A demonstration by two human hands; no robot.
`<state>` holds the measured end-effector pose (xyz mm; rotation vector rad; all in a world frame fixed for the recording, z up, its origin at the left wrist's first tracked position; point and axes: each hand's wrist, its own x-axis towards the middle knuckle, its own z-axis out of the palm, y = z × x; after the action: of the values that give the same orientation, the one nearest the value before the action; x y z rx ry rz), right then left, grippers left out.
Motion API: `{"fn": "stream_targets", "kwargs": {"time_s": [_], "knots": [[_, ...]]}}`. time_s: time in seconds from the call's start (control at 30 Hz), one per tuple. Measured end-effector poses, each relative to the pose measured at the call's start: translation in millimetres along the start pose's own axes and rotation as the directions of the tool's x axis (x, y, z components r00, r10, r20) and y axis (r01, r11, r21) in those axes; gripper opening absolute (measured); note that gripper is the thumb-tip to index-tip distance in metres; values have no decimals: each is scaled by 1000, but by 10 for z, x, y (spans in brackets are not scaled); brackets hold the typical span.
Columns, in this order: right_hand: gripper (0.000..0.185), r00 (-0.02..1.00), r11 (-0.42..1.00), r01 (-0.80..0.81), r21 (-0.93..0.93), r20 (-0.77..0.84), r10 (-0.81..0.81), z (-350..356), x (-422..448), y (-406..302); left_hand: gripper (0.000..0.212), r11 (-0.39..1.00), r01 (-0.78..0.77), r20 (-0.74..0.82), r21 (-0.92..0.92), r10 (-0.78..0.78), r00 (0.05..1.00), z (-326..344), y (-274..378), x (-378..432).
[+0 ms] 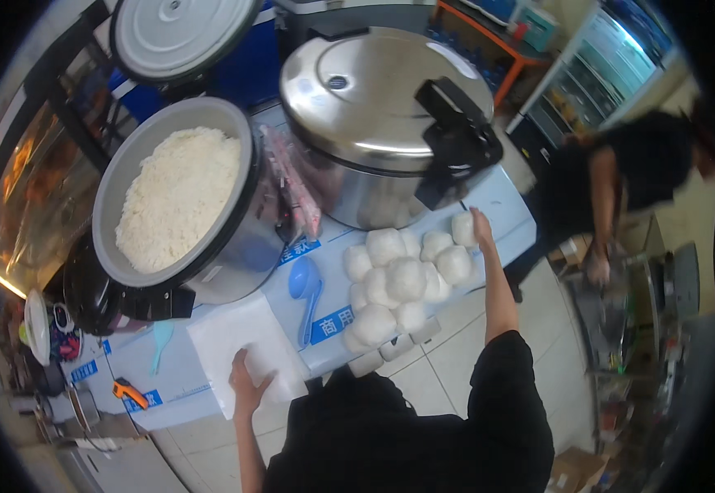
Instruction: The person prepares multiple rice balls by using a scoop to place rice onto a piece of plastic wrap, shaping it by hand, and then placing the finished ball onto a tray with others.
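Several round white bundles, perhaps wrapped rice, are heaped at the table's near edge. My right hand is against the bundle at the heap's far right; whether the fingers grip it is unclear. White paper sheets lie at the left, with my left hand resting on their near part, thumb and fingers apart. A blue plastic ladle lies between the paper and the heap. Behind it stands an uncovered rice cooker full of white rice, its lid raised.
A closed steel rice cooker stands behind the bundles, with plastic packets between the cookers. A turquoise rice paddle and an orange infrared thermometer lie at left. A person in black leans over a cluttered counter at right.
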<state>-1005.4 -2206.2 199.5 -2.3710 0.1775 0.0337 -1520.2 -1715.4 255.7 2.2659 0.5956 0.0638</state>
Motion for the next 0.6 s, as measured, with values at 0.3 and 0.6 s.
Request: {"fn": "stream_targets", "kwargs": {"time_s": [0.3, 0.6], "knots": [[36, 845, 916, 332, -226, -360, -395, 332, -1050, -1211, 95, 854, 151, 36, 497, -195, 980, 11, -399, -527], [61, 886, 883, 455, 116, -160, -435, 2614, -3818, -2245, 26, 961, 48, -300, -272, -132, 945, -665, -534, 250]]}}
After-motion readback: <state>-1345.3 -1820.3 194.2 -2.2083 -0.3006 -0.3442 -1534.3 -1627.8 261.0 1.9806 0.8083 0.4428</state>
